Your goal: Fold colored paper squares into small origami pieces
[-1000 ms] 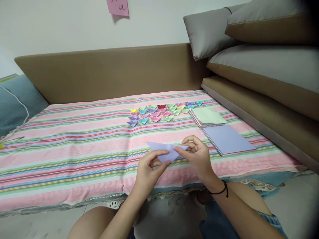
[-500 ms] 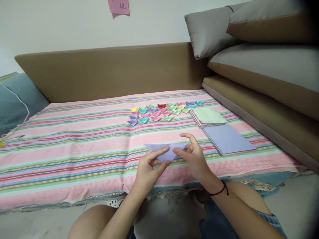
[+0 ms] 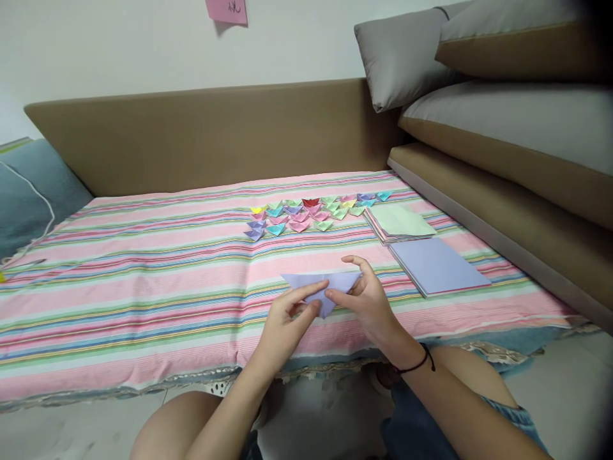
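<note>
Leftmost, a grey-blue cushion (image 3: 29, 191) lies at the far left end of the sofa seat, beside the striped cloth (image 3: 143, 275) in pink, green and blue that covers the seat. Right of that, near the near edge of the cloth and about mid-scene, the left hand (image 3: 287, 322) comes up from below, its thumb and forefinger pinched on the lower left part of a folded lilac paper (image 3: 320, 284). The paper is a flat triangle, long edge on the far side and point toward the person; whether it touches the cloth cannot be told. Farther back, a cluster of small folded paper pieces (image 3: 306, 214) in many colours sits in rows on the cloth, and a pink note (image 3: 227, 9) hangs on the wall above. The right hand (image 3: 368, 303), a black band (image 3: 416, 364) on its wrist, grips the paper's right part between thumb and fingers, with the forefinger curled above the far edge. Just right of it lie a lilac paper stack (image 3: 438, 265) and, farther back, a green-topped stack (image 3: 400, 223). Grey pillows (image 3: 397, 57) are piled at the far right.
</note>
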Demonstrator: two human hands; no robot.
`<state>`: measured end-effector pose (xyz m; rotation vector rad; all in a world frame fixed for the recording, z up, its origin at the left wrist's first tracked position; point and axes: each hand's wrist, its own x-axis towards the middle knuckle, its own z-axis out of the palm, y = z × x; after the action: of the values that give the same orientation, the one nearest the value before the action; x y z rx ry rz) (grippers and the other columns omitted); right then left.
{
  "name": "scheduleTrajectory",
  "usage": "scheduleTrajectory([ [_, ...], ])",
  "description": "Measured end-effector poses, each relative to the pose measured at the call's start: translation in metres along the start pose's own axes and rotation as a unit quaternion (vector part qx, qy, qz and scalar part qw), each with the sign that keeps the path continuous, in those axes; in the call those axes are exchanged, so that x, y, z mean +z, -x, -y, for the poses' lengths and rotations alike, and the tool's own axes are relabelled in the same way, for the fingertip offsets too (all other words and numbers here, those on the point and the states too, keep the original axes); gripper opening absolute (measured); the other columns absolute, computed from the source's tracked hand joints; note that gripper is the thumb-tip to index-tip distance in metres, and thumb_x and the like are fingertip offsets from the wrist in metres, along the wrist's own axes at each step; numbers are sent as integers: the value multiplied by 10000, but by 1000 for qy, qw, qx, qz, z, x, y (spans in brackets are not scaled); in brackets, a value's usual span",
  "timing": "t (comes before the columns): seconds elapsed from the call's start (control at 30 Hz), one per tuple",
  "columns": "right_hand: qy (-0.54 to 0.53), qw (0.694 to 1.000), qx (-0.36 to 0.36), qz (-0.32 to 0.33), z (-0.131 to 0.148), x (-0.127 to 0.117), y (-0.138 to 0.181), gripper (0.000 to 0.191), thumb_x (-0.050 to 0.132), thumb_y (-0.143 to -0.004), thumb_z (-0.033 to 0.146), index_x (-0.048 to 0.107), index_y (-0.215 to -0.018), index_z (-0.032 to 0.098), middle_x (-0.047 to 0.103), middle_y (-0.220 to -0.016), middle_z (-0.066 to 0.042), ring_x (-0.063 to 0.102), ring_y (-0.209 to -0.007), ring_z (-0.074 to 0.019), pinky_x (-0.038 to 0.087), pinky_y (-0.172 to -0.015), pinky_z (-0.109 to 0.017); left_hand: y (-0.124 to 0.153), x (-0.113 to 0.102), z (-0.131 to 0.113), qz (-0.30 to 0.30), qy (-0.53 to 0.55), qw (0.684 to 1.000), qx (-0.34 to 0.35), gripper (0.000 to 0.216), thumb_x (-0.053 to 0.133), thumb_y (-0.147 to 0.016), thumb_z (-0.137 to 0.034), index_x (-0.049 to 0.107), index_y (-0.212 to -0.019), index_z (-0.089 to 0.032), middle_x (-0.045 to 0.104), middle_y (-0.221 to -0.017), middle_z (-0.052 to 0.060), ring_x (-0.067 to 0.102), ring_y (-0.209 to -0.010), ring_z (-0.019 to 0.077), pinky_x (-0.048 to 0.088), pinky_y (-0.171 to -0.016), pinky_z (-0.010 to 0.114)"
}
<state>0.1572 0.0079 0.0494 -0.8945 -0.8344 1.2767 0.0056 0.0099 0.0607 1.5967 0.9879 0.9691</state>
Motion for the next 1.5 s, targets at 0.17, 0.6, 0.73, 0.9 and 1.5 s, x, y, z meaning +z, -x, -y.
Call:
scheduleTrajectory([
  [0.17,13,1000,4,-3,-2,-1,0,649,789,-545,186,374,-1041,240,586,-562,98,558,-489,-101,472,-475,-203,-1,4,4,-9,31,999,-23,382,663,-723,-240,644,-1102,-200,495,-555,-34,352,-475,68,321,-477,207],
  [0.6,97,988,47,110,-9,3,3,256,636,-747,403,685,-738,153,693,-709,-50,630,-659,-146,516,-640,-276,-9,9,11,-203,250,946,-45,478,745,-646,-222,636,-1111,-199,363,-516,-79,335,-506,50,343,-521,179],
  [0.73,110,989,29,94,-10,7,4,222,671,-711,377,704,-709,157,701,-671,-48,644,-650,-163,534,-638,-298,-9,13,9,-218,235,947,-32,463,753,-635,-224,651,-1086,-205,459,-523,-66,397,-510,55,385,-523,178],
  [0.9,106,992,19,72,-8,9,4,181,704,-676,336,702,-657,156,700,-634,-43,650,-609,-164,549,-616,-298,-10,18,9,-221,231,947,-28,480,756,-633,-228,645,-1099,-205,463,-504,-69,399,-485,52,388,-494,175],
  [1.5,50,997,0,55,-16,14,6,110,692,-713,288,711,-706,180,695,-657,-16,643,-648,-140,537,-648,-264,-11,19,10,-264,238,935,-14,522,757,-638,-234,620,-1141,-202,495,-493,-60,438,-485,64,409,-500,185],
])
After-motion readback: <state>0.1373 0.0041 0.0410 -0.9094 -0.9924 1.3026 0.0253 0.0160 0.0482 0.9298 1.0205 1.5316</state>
